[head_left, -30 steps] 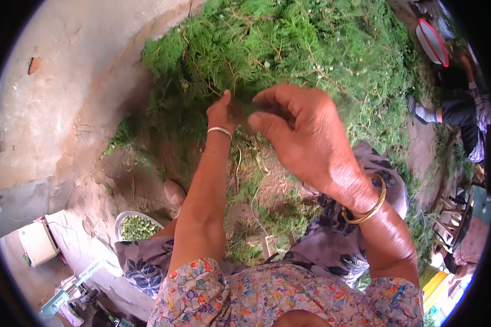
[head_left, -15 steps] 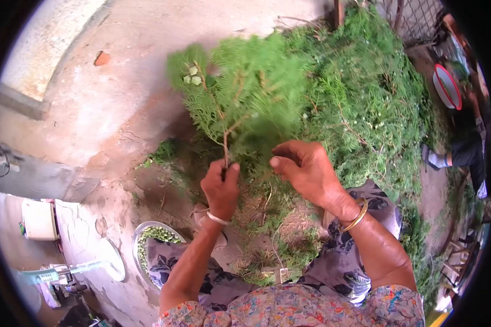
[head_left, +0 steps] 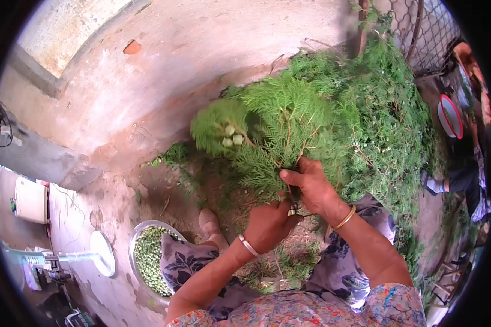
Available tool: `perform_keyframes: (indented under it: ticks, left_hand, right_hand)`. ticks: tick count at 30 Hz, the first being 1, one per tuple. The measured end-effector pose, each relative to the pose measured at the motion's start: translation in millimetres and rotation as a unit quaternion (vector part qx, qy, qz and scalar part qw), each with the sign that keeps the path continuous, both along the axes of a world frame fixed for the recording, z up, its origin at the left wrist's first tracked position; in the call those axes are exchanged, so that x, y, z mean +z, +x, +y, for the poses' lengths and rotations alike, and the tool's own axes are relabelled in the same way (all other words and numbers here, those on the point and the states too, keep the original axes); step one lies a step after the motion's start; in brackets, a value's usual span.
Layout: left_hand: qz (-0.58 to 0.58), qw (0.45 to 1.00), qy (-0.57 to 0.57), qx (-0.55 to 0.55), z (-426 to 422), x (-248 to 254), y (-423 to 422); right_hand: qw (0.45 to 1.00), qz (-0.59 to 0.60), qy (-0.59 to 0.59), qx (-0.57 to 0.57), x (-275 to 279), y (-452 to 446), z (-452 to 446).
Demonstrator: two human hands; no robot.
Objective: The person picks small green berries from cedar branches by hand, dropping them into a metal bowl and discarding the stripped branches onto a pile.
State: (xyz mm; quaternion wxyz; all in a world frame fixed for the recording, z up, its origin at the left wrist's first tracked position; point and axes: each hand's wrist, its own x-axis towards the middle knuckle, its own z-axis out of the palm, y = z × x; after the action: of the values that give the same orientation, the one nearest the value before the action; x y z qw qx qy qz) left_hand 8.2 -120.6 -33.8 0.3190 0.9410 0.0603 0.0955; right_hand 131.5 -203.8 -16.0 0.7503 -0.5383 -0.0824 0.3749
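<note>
A leafy green conifer branch (head_left: 281,117) with flat, feathery sprays is held up in front of me. A small cluster of pale green cones (head_left: 233,137) shows on its left side. My right hand (head_left: 315,187) is closed around the branch's stem, thumb toward the left. Just below and to the left, my left hand (head_left: 268,225) is closed at the stem's lower end, near a thin twig. Its fingertips are partly hidden. By my left knee, a metal basin (head_left: 136,271) holds many small pale green cones.
A large pile of cut conifer branches (head_left: 384,109) spreads along the right, by a wire mesh fence (head_left: 428,32). Another person's leg (head_left: 459,182) and a red-rimmed basin (head_left: 450,116) are at far right. A white fan (head_left: 102,253) stands at left.
My right hand, apart from the branch before, now grips its stem. My left hand has moved down and right, and the branch has shifted right and down. The view has tilted slightly.
</note>
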Motion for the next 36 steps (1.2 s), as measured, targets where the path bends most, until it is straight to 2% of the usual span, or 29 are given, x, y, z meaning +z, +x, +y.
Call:
perform_keyframes:
  ticks: [2, 3, 5, 6, 7, 8, 10, 11, 13, 16, 20, 23, 26, 29, 31, 36]
  left_hand:
    - [0.034, 0.995, 0.015, -0.088, 22.2, 16.6, -0.2]
    - [0.034, 0.996, 0.014, -0.083, 37.1, 22.1, -2.4]
    - [-0.024, 0.989, -0.140, 0.051, 60.3, 31.4, -5.7]
    - [-0.087, 0.955, -0.238, 0.155, 62.9, 38.5, -4.2]
    - [-0.151, 0.897, -0.330, 0.253, 65.6, 45.3, -3.3]
    - [-0.154, 0.895, -0.329, 0.258, 70.4, 46.7, -2.9]
    - [-0.249, 0.815, -0.392, 0.346, 79.7, 46.5, -3.9]
    - [-0.251, 0.814, -0.391, 0.349, 81.9, 43.5, -3.7]
    - [-0.257, 0.873, -0.237, 0.340, 81.5, 36.8, -0.8]
    - [-0.270, 0.885, -0.240, 0.292, 70.7, 38.7, 2.3]
    - [-0.239, 0.899, -0.219, 0.294, 70.0, 38.9, 1.5]
    - [-0.263, 0.881, -0.230, 0.318, 70.7, 37.0, 5.5]
    - [-0.279, 0.887, -0.182, 0.319, 72.7, 39.0, 6.8]
    - [-0.245, 0.898, -0.204, 0.302, 75.9, 36.9, 5.5]
    - [-0.237, 0.914, -0.143, 0.295, 79.6, 31.7, 4.5]
    - [-0.221, 0.924, -0.159, 0.269, 83.8, 33.7, 2.7]
  right_hand:
    - [1.000, -0.016, -0.011, 0.018, 5.1, -2.6, 0.6]
    - [0.999, -0.032, -0.021, 0.029, 5.6, -3.0, 0.0]
    - [0.997, -0.053, -0.036, 0.033, -4.5, -3.1, 1.0]
    - [0.996, -0.072, -0.039, 0.043, -8.5, -2.1, -0.5]
    - [0.994, -0.091, -0.042, 0.052, -10.3, -2.1, -1.1]
    - [0.993, -0.108, -0.036, 0.042, -8.3, -3.8, -1.4]
    - [0.990, -0.128, -0.035, 0.041, -2.7, -4.8, -2.5]
    - [0.988, -0.147, -0.035, 0.034, -0.2, -4.4, -3.8]
    - [0.981, -0.174, -0.061, 0.055, 5.8, -3.7, -6.1]
    - [0.984, -0.163, -0.048, 0.056, 12.5, -7.5, -6.0]
    - [0.978, -0.188, -0.063, 0.070, 2.0, -5.7, -9.4]
    - [0.973, -0.206, -0.077, 0.076, 8.7, -9.7, -9.3]
    - [0.966, -0.225, -0.088, 0.090, 7.5, -8.9, -10.3]
    - [0.958, -0.241, -0.104, 0.112, 9.0, -7.5, -12.1]
    - [0.955, -0.245, -0.112, 0.121, 8.1, -6.8, -13.1]
    - [0.951, -0.255, -0.118, 0.128, 21.6, -10.1, -12.5]
